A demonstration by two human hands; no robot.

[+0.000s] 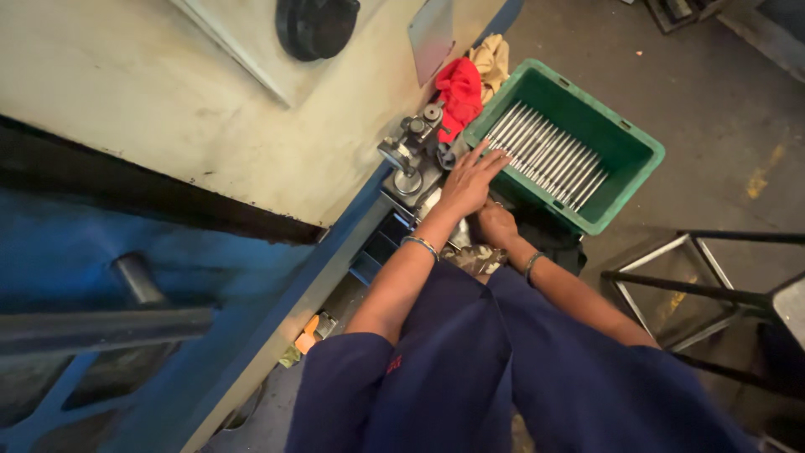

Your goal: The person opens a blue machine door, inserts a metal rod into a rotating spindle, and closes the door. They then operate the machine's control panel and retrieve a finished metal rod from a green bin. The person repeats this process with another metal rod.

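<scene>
Left hand spread flat, released, fingertips touching steel rods in one green crate. Right hand below, grip unclear. Red rag, tan rag beside crate.

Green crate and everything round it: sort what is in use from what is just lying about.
In use:
- left hand, fingers spread over the crate's edge
- right hand, low beside the crate
- green crate
- metal rods lying in rows in it
- small metal fixture on the machine

Lying about:
- red cloth
- tan cloth
- metal-framed stand
</scene>
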